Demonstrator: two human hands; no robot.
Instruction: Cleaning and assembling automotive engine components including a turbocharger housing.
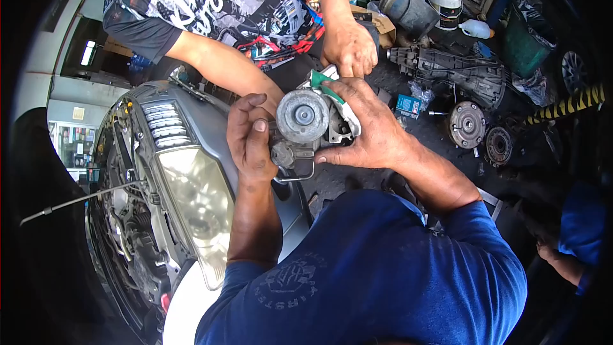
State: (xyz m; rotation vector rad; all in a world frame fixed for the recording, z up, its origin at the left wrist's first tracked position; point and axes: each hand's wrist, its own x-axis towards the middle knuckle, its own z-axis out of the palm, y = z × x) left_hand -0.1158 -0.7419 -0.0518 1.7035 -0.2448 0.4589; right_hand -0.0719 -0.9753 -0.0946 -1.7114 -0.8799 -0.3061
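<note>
A grey metal engine part (302,117) with a round, ringed end sits between my hands in the middle of the head view. My left hand (250,140) is closed against its left side, thumb up and fingers curled. On the other side my right hand (370,126) grips it, the thumb near a bent metal tube (305,177) below. A green flat piece (329,91) shows by my right fingers; its kind is unclear. Across from me, a co-worker's hand (350,48) is at the part's far edge. The co-worker's other forearm (220,70) reaches behind it, that hand mostly hidden.
To the left stands a car with its engine bay exposed and a cloudy headlight (196,198). A gearbox (453,73), a round clutch-like disc (467,124) and buckets (444,3) lie on the dark floor at right. Another person's arm (562,262) shows at lower right.
</note>
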